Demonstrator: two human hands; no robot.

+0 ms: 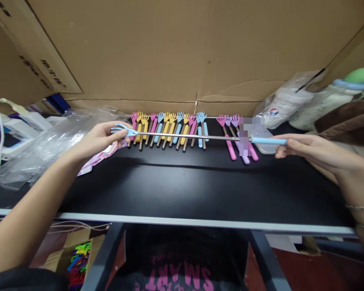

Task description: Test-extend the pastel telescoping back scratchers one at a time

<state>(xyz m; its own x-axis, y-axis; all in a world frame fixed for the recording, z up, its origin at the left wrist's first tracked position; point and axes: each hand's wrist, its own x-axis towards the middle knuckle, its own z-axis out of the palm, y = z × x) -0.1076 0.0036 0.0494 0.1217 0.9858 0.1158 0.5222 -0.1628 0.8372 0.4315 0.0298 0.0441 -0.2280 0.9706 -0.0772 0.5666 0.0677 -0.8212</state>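
Observation:
A light blue back scratcher (188,136) with a long, drawn-out metal rod spans the space between my hands, level above the black table. My left hand (111,137) is closed on its hand-shaped head at the left end. At the other end, the fingers of my right hand (303,146) pinch the blue handle. Behind the rod lies a row of short back scratchers (171,129) in pink, yellow and blue, heads toward the cardboard. A smaller group of pink and purple back scratchers (230,137) lies to the right, partly covered by a blurred patch.
Cardboard (182,52) walls the table's back. Clear plastic bags (63,137) and printed cards (100,155) lie left. A plastic tray (265,147), a bagged cup (288,105) and a bottle (330,101) stand right. Below is a box of colourful items (80,258).

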